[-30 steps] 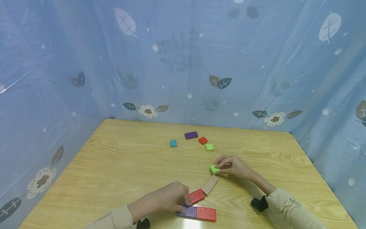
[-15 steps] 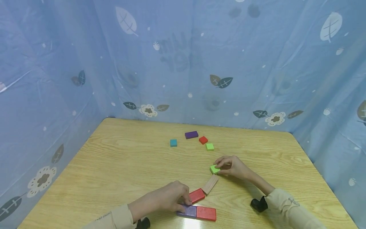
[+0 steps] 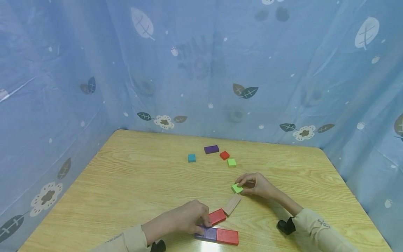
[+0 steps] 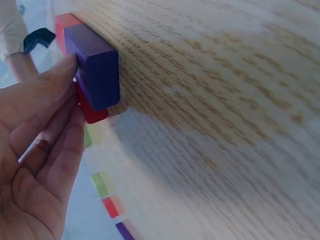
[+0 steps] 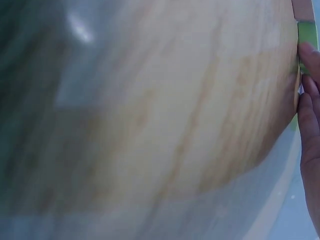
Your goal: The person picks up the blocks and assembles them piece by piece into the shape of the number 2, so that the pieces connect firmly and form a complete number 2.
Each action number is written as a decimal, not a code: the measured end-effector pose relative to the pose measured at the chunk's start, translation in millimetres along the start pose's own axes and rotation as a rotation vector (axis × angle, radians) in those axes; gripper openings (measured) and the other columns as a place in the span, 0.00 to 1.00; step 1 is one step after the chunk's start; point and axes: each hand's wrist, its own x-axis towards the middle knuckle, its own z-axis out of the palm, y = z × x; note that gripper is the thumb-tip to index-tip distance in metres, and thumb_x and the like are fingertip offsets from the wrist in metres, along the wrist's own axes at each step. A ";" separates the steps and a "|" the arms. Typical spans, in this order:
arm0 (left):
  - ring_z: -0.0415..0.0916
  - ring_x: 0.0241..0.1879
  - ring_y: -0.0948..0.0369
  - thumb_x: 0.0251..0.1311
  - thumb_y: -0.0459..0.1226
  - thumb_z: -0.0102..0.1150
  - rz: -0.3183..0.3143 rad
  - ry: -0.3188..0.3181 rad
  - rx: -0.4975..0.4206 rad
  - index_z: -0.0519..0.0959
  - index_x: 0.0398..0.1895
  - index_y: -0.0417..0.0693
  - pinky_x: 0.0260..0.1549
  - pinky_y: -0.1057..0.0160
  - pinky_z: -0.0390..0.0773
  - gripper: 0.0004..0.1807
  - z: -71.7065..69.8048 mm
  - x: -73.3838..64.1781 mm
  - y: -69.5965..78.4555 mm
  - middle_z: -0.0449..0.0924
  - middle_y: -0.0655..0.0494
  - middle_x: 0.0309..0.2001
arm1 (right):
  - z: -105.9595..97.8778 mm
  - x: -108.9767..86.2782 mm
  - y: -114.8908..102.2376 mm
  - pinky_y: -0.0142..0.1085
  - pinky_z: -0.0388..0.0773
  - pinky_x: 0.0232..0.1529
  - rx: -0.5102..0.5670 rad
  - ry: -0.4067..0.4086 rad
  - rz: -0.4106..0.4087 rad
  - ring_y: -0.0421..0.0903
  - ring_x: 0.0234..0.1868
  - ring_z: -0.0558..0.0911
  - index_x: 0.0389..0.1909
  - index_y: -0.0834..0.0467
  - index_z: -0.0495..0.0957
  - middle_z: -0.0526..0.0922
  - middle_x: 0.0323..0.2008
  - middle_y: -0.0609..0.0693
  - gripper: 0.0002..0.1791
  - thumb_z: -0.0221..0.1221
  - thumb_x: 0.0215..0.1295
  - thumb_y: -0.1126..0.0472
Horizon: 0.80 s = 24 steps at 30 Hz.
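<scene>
I have the right hand (image 3: 256,184) pinching a green block (image 3: 235,189) between thumb and fingers, just beside the far end of a plain wooden block (image 3: 232,204); I can't make out whether the two touch. On the left hand (image 3: 190,216), I see the thumb touching a purple block (image 3: 210,235) and the bent fingers at a slanted red block (image 3: 218,217); I can't tell whether it pinches either one. The wooden block's near end meets the slanted red block at an angle. Nearest me, the purple block lies end to end with a flat red block (image 3: 227,237). Farther out on the wood-grain table (image 3: 141,178) I see a teal block (image 3: 191,158), a dark purple block (image 3: 211,149), a small red block (image 3: 224,155) and a small green block (image 3: 231,163). Beyond them hangs a blue curtain (image 3: 195,105) printed with leaves and flowers.
</scene>
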 end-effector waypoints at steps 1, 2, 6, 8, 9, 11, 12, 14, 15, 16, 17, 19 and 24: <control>0.75 0.36 0.77 0.46 0.36 0.74 -0.007 -0.003 -0.004 0.86 0.36 0.51 0.38 0.82 0.71 0.11 -0.1 -0.1 0.0 0.81 0.68 0.34 | -0.5 0.4 0.0 0.33 0.74 0.54 0.015 -0.009 0.004 0.43 0.53 0.79 0.39 0.68 0.82 0.79 0.48 0.66 0.11 0.66 0.53 0.73; 0.75 0.36 0.77 0.46 0.36 0.73 -0.012 -0.006 -0.010 0.86 0.36 0.51 0.39 0.82 0.71 0.11 -0.2 -0.3 0.1 0.81 0.68 0.34 | -1.3 0.9 -0.8 0.33 0.74 0.55 0.024 -0.021 0.008 0.44 0.54 0.78 0.40 0.68 0.81 0.78 0.49 0.67 0.12 0.66 0.53 0.74; 0.75 0.36 0.76 0.46 0.36 0.73 -0.033 -0.011 -0.026 0.86 0.37 0.51 0.39 0.81 0.71 0.12 -0.8 -2.1 0.4 0.81 0.68 0.34 | -9.0 7.0 -10.7 0.36 0.72 0.58 -0.043 -0.068 0.033 0.49 0.57 0.76 0.44 0.67 0.81 0.77 0.53 0.66 0.16 0.68 0.51 0.72; 0.75 0.36 0.77 0.46 0.36 0.73 -0.036 -0.008 -0.024 0.86 0.37 0.51 0.39 0.81 0.71 0.12 -1.2 -3.4 0.5 0.81 0.68 0.34 | -18.6 13.2 -19.6 0.39 0.70 0.59 -0.073 -0.098 0.054 0.49 0.59 0.75 0.47 0.67 0.80 0.76 0.55 0.66 0.19 0.67 0.52 0.71; 0.75 0.35 0.77 0.46 0.36 0.73 -0.035 -0.004 -0.022 0.86 0.37 0.51 0.39 0.81 0.71 0.12 -1.5 -4.0 0.4 0.81 0.68 0.34 | -24.8 16.9 -24.7 0.41 0.70 0.60 -0.076 -0.107 0.065 0.48 0.60 0.74 0.48 0.68 0.79 0.75 0.56 0.66 0.19 0.67 0.53 0.71; 0.75 0.35 0.77 0.45 0.36 0.73 -0.030 0.005 -0.011 0.86 0.36 0.51 0.39 0.81 0.71 0.12 -2.3 -5.1 0.2 0.81 0.68 0.34 | -39.1 24.9 -35.4 0.44 0.68 0.61 -0.014 -0.120 0.101 0.46 0.61 0.73 0.53 0.70 0.76 0.72 0.58 0.68 0.22 0.65 0.56 0.71; 0.75 0.35 0.77 0.45 0.36 0.73 -0.026 0.008 -0.007 0.86 0.36 0.51 0.38 0.82 0.70 0.12 -2.7 -5.4 0.0 0.81 0.68 0.33 | -46.6 29.1 -40.2 0.45 0.68 0.61 0.028 -0.121 0.112 0.45 0.61 0.73 0.55 0.71 0.74 0.71 0.59 0.69 0.23 0.63 0.58 0.71; 0.75 0.35 0.77 0.45 0.36 0.73 -0.018 0.016 0.001 0.86 0.36 0.51 0.38 0.82 0.70 0.11 -3.4 -5.9 -0.5 0.81 0.68 0.33 | -61.0 37.1 -48.2 0.44 0.69 0.60 0.112 -0.107 0.141 0.41 0.61 0.73 0.59 0.72 0.70 0.70 0.62 0.66 0.25 0.62 0.60 0.70; 0.75 0.34 0.77 0.45 0.36 0.73 -0.012 0.021 0.007 0.86 0.36 0.51 0.37 0.82 0.70 0.11 -3.5 -5.9 -0.8 0.81 0.68 0.33 | -67.3 41.2 -50.4 0.44 0.70 0.60 0.153 -0.090 0.146 0.40 0.61 0.73 0.60 0.72 0.69 0.70 0.62 0.64 0.26 0.61 0.61 0.70; 0.74 0.34 0.77 0.45 0.36 0.73 -0.011 0.022 0.011 0.86 0.36 0.51 0.36 0.83 0.69 0.11 -3.5 -5.8 -1.0 0.81 0.68 0.33 | -72.8 45.2 -51.5 0.42 0.71 0.59 0.190 -0.072 0.150 0.40 0.61 0.73 0.61 0.72 0.68 0.71 0.62 0.62 0.26 0.61 0.61 0.70; 0.74 0.34 0.77 0.45 0.37 0.73 -0.007 0.023 0.011 0.86 0.36 0.51 0.35 0.83 0.69 0.12 -3.2 -5.5 -1.3 0.81 0.68 0.33 | -77.7 49.0 -51.3 0.41 0.72 0.58 0.222 -0.056 0.147 0.40 0.60 0.74 0.61 0.72 0.68 0.73 0.62 0.59 0.26 0.60 0.61 0.71; 0.73 0.33 0.78 0.46 0.36 0.73 -0.002 0.021 0.002 0.86 0.36 0.50 0.35 0.83 0.69 0.12 -2.5 -4.6 -1.5 0.81 0.68 0.33 | -85.0 55.0 -48.2 0.37 0.73 0.57 0.268 -0.020 0.145 0.40 0.59 0.75 0.60 0.72 0.69 0.75 0.60 0.55 0.24 0.58 0.62 0.73; 0.74 0.34 0.78 0.46 0.37 0.73 0.017 0.013 0.006 0.86 0.37 0.50 0.37 0.83 0.69 0.12 0.4 -2.5 -1.5 0.81 0.68 0.33 | -93.4 63.6 -28.1 0.36 0.74 0.56 0.369 0.069 0.132 0.41 0.53 0.79 0.51 0.65 0.78 0.81 0.53 0.52 0.17 0.53 0.64 0.77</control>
